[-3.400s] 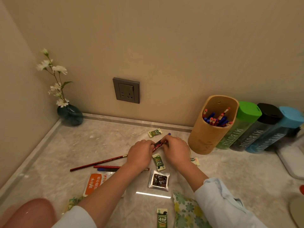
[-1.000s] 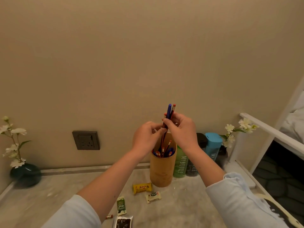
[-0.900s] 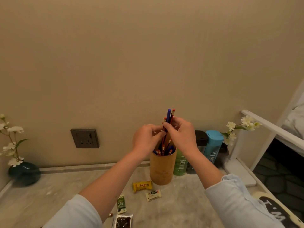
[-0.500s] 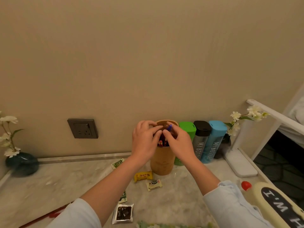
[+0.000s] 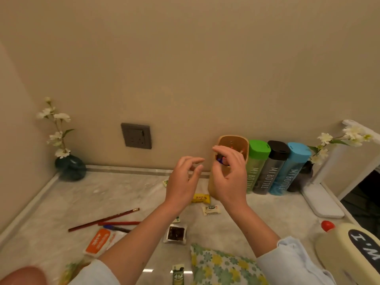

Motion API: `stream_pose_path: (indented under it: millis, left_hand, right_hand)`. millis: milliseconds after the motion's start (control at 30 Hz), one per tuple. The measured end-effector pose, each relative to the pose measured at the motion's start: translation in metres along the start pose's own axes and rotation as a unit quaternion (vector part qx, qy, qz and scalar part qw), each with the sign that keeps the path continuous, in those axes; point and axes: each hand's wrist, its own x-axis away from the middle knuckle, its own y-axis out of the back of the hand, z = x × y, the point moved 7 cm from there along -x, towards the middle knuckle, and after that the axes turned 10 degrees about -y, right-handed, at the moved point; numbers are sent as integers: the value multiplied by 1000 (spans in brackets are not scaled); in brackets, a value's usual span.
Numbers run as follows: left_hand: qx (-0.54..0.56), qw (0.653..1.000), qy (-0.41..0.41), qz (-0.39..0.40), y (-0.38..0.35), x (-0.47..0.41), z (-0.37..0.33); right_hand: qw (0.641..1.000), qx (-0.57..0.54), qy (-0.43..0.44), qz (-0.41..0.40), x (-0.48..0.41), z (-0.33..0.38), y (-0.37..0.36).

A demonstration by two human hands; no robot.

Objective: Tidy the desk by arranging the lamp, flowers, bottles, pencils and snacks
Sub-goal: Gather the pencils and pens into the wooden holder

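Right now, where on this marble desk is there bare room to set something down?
Free: the marble stretch between the dark round vase and the red pencils, and the patch before the three bottles. Crowded: the middle front, among snack packets.

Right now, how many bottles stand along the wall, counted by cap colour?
Green cap: 1
Black cap: 1
Blue cap: 1
Total: 3
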Motion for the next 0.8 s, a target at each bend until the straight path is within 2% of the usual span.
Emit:
stream_pose_path:
  millis: [133, 367, 500, 633, 700, 800]
  left_hand:
    - [-17, 999, 45, -14, 31, 31, 20]
    - [-81, 985, 152, -10, 100, 85, 79]
    - [-146, 972, 182, 25, 133, 112, 106]
    - [-256, 946, 178, 87, 150, 125, 126]
    - [-307, 927, 176, 124, 149, 127, 133]
    - [-340, 910, 184, 153, 144, 132, 142]
  right_hand:
    - [998, -17, 2, 66, 28, 9, -38]
    - [970, 20, -90, 224, 81, -7, -119]
    - [928, 119, -106, 337, 117, -17, -164]
    - [870, 261, -82, 410, 143, -27, -187]
    - [839, 313, -69, 440, 152, -32, -191]
    - [824, 335, -48, 454, 157, -31, -194]
